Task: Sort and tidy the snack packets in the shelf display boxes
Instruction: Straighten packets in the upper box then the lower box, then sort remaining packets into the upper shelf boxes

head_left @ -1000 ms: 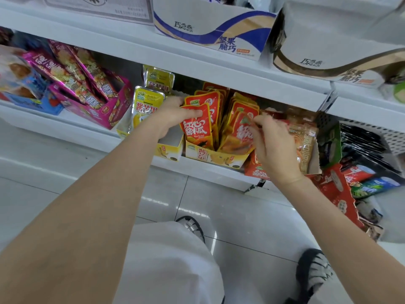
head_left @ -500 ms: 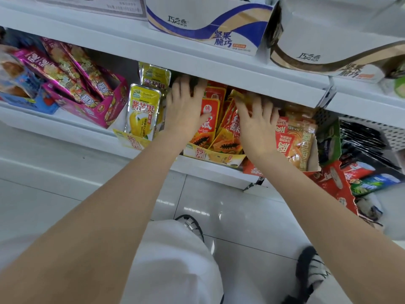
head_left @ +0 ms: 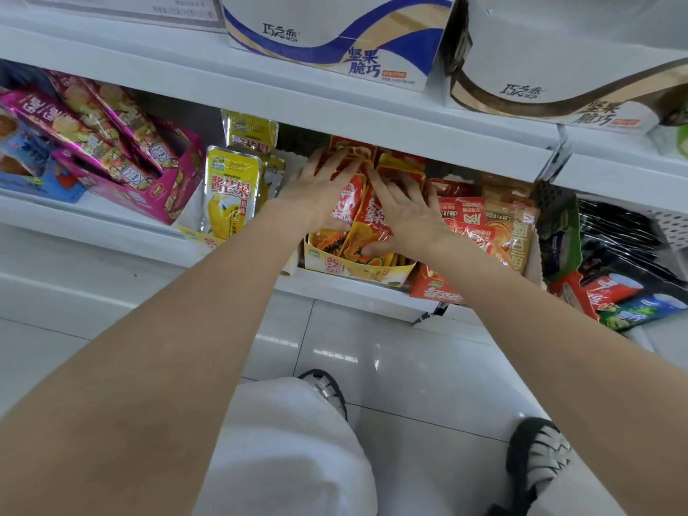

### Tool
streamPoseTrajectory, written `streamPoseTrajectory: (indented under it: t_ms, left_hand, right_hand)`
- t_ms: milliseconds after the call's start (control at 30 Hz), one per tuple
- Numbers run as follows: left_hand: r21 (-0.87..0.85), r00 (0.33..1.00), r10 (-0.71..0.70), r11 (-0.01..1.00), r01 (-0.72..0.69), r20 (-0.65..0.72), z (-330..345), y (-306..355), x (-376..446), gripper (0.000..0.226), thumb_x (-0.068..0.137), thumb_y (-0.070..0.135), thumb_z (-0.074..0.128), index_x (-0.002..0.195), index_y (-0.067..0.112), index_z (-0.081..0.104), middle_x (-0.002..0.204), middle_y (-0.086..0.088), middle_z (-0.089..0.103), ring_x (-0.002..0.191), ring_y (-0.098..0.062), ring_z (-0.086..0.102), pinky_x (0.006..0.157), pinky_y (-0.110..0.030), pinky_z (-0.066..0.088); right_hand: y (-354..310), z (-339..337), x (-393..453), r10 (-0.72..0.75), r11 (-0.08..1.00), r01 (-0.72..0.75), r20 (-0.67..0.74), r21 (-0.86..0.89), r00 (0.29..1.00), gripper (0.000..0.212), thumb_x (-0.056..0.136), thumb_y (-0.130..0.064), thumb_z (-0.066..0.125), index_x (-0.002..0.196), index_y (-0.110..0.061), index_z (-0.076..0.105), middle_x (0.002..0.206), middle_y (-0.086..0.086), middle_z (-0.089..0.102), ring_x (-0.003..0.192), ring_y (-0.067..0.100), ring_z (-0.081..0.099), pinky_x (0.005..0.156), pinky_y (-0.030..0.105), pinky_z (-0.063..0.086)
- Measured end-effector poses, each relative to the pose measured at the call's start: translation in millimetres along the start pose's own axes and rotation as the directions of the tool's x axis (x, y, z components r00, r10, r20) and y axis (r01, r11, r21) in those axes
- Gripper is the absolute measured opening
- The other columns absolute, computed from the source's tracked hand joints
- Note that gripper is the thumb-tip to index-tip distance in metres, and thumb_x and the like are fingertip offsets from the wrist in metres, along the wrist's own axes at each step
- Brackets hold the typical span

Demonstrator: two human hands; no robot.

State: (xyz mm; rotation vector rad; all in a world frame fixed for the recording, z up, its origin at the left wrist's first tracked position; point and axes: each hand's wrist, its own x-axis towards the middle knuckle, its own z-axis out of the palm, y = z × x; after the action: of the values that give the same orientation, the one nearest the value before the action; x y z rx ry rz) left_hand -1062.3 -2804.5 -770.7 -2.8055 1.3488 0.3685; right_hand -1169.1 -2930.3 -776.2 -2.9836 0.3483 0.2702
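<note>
A yellow display box [head_left: 376, 274] on the lower shelf holds several orange-red snack packets [head_left: 348, 204] standing in rows. My left hand [head_left: 316, 191] lies flat on the left rows, fingers spread. My right hand [head_left: 405, 214] lies flat on the right rows, its thumb down at the packets' lower front. Both palms rest on the packet faces and grip nothing. Left of that box stand yellow mango packets [head_left: 231, 197] in their own box, one upright at the front.
A pink box [head_left: 149, 202] of long packets sits further left. Red and brown packets [head_left: 484, 225] crowd the right, then a green box [head_left: 558, 240] with dark packets. The upper shelf edge [head_left: 372, 117] hangs low over the boxes. White tiled floor lies below.
A second ago my left hand held up one red packet and my right pinched another. Both hands now lie flat on the packets, closer together than half a second ago.
</note>
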Motion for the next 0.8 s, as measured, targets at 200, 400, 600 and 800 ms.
streamPoseTrajectory:
  t_ms: [200, 400, 600, 800]
  left_hand:
    - [-0.034, 0.992, 0.046, 0.998, -0.050, -0.115, -6.5, -0.8, -30.2, 0.109, 0.076, 0.045, 0.069, 0.148, 0.021, -0.009, 0.156, -0.004, -0.013, 0.143, -0.026, -0.014, 0.115, -0.049, 0.003]
    - [-0.042, 0.989, 0.023, 0.999, -0.029, -0.144, -23.7, 6.9, -68.6, 0.097, 0.081, 0.039, 0.066, 0.149, 0.015, 0.000, 0.157, -0.006, -0.003, 0.144, -0.026, -0.003, 0.117, -0.047, 0.010]
    - [-0.198, 0.995, -0.041, 0.980, 0.021, -0.096, -44.4, 20.8, -115.5, 0.073, 0.087, 0.020, 0.062, 0.146, 0.013, 0.020, 0.145, -0.011, 0.030, 0.130, -0.030, 0.036, 0.104, -0.041, 0.037]
    - [-0.296, 0.996, -0.085, 0.952, 0.079, -0.006, -54.9, 45.7, -127.7, 0.072, 0.087, 0.014, 0.061, 0.145, 0.010, 0.019, 0.143, -0.015, 0.030, 0.129, -0.029, 0.038, 0.105, -0.039, 0.036]
  right_hand:
    - [10.9, -9.9, -31.7, -0.049, 0.997, 0.059, -0.168, 0.055, 0.985, 0.102, 0.080, -0.053, 0.060, 0.148, -0.023, -0.010, 0.157, 0.002, 0.010, 0.145, 0.023, -0.003, 0.115, 0.049, 0.000]
    - [4.9, -14.9, -69.2, 0.030, 0.998, -0.013, -0.311, 0.058, 0.950, 0.090, 0.087, -0.037, 0.059, 0.148, -0.010, -0.001, 0.157, 0.010, 0.005, 0.145, 0.027, 0.002, 0.117, 0.043, 0.004]
    - [-1.9, -18.2, -118.6, 0.101, 0.972, -0.039, -0.258, 0.232, 0.961, 0.071, 0.090, -0.022, 0.057, 0.146, -0.008, 0.017, 0.150, 0.013, 0.024, 0.136, 0.032, 0.028, 0.111, 0.040, 0.024]
    - [-29.0, -24.9, -109.1, 0.324, 0.529, -0.110, -0.081, 0.841, 0.943, 0.071, 0.081, -0.011, 0.069, 0.140, -0.014, 0.029, 0.140, 0.007, 0.043, 0.122, 0.026, 0.050, 0.100, 0.046, 0.045]
